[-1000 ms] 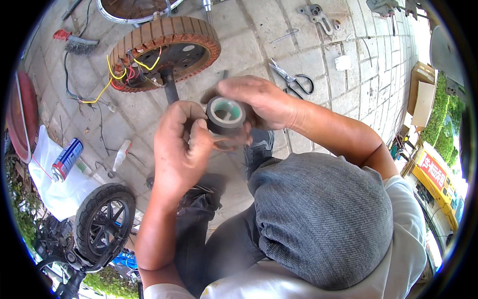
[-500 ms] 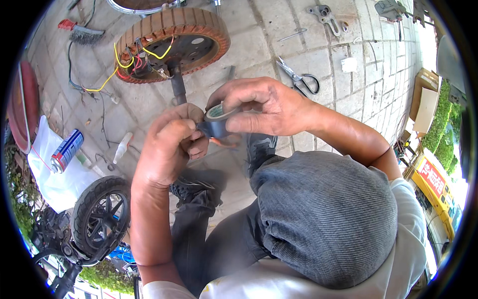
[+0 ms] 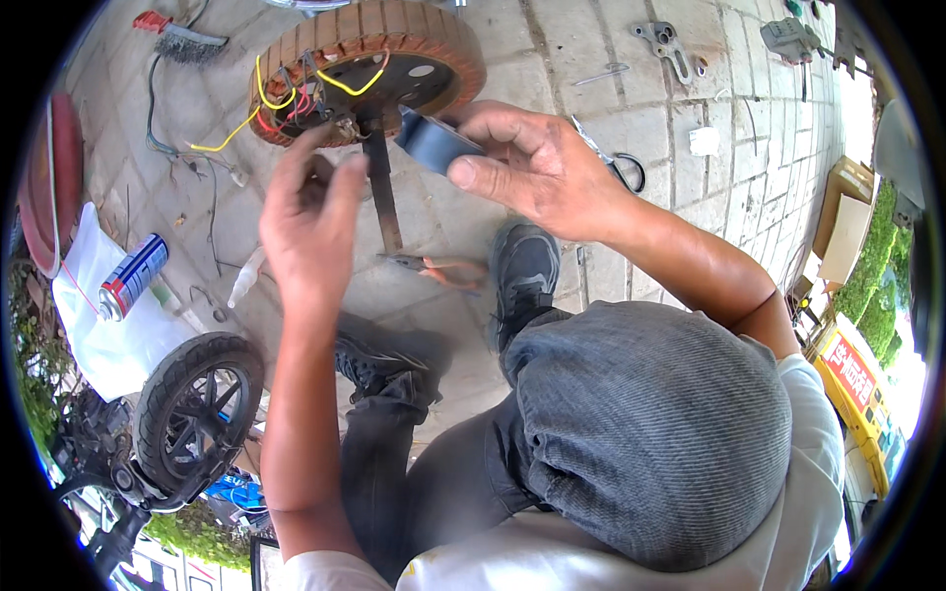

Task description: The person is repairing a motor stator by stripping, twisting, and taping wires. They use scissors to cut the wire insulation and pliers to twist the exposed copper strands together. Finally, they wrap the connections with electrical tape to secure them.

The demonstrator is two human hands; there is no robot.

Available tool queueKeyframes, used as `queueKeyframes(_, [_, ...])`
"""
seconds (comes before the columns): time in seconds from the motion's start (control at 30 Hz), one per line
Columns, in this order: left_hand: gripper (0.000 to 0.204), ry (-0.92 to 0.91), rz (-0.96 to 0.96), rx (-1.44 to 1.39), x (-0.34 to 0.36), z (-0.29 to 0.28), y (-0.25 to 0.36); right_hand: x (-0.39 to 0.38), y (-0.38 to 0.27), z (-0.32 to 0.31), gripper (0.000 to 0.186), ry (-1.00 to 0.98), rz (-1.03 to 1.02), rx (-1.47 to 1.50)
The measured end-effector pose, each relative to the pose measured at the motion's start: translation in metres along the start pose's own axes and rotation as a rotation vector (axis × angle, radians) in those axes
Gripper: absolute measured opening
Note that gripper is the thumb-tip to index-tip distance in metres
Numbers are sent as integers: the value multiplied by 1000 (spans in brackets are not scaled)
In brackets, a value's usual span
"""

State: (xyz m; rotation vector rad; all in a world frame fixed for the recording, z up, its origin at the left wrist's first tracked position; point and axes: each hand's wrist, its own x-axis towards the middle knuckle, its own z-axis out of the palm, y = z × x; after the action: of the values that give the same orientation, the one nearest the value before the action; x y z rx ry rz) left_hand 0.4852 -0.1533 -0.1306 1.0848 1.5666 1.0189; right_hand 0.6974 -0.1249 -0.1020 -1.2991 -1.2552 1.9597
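Observation:
My right hand (image 3: 537,167) grips a roll of dark electrical tape (image 3: 434,144) between thumb and fingers, its loose end raised on the side toward the stator. To its left, my left hand (image 3: 307,217) has thumb and fingers apart, with nothing visible between them. Just beyond both hands stands a hub motor stator (image 3: 443,61) with a rusty brown ring and a dark shaft (image 3: 379,187). Yellow wires (image 3: 347,87) and red wires (image 3: 302,102) stick out loosely from its face. My left fingertips are near the metal bits at the shaft's base; whether they touch is unclear.
Orange-handled pliers (image 3: 448,268) lie between my shoes. Scissors (image 3: 623,169) and a metal bracket (image 3: 668,49) lie on the paving to the right. Leftward are a wire brush (image 3: 187,44), a spray can (image 3: 134,276) on a white plastic bag (image 3: 108,350), and a small wheel (image 3: 202,414).
My hands have separated; the left let go of the tape's end and moved left and forward. My right hand carried the roll forward and turned it. The pliers now show fully.

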Motion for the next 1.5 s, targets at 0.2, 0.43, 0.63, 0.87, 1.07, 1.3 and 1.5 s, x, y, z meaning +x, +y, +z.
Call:
queueKeyframes(0.2, [28,27,248,438,7,5,-7,17,11,9,25,60,-164,-138])
queueKeyframes(0.43, [19,153,305,471,17,-1,-31,37,26,10,21,120,-421,-364])
queueKeyframes(0.63, [17,164,52,336,19,3,-31,44,32,13,25,189,-411,-315])
queueKeyframes(0.87, [19,121,-234,5,21,4,-7,48,12,21,31,186,-210,-202])
queueKeyframes(1.07, [18,288,93,148,20,15,-14,55,2,18,31,113,51,-100])
queueKeyframes(1.3, [14,279,231,379,28,11,-23,58,6,22,29,121,20,0])
queueKeyframes(1.5, [10,327,92,89,25,20,-22,60,27,35,22,284,-513,-326])
